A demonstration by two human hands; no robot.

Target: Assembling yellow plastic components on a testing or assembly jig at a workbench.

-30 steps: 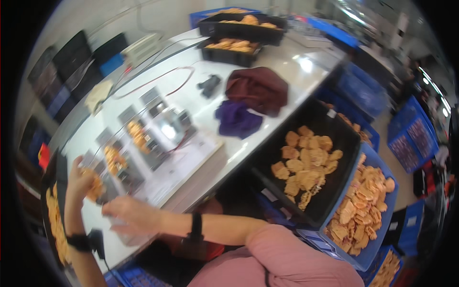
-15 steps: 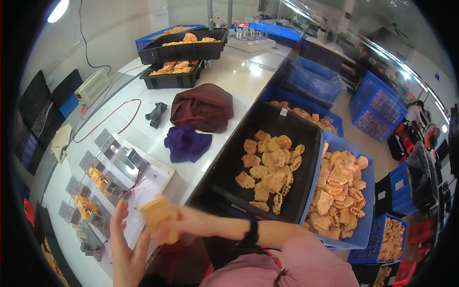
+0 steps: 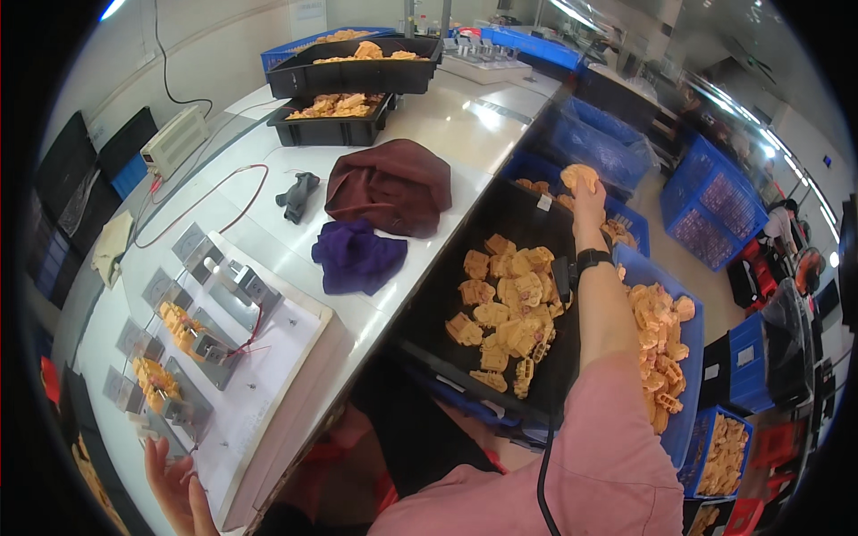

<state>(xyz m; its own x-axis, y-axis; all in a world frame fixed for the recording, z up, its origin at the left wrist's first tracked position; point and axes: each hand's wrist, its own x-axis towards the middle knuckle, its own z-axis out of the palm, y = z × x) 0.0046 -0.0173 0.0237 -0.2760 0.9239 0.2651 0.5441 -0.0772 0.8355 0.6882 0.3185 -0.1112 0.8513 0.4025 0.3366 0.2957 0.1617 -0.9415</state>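
Observation:
With my right arm stretched to the far right, my right hand [image 3: 587, 204] grips a yellow moulded plastic part [image 3: 579, 177] above a blue crate [image 3: 636, 225] of similar parts. Low at the left, my left hand [image 3: 181, 493] is empty with its fingers apart, beside a white board [image 3: 277, 384] that carries a row of grey metal fixtures. Two of the fixtures hold a yellow part each, one part [image 3: 181, 329] farther off and another part [image 3: 154, 382] nearer. A fixture [image 3: 239, 284] at the board's far end has a white-tipped lever and red wires.
Right of the table stand a black tray [image 3: 429, 335] with a pile of yellow parts and a fuller blue crate [image 3: 681, 357]. A maroon cloth [image 3: 389, 188], a purple cloth [image 3: 359, 259] and a small dark grey object [image 3: 298, 196] lie on the table. Stacked black trays [image 3: 335, 132] stand behind.
My right hand has swung from over the board to the far right, carrying the yellow part. My left hand has drawn back down and left, beside the board. The view has shifted slightly.

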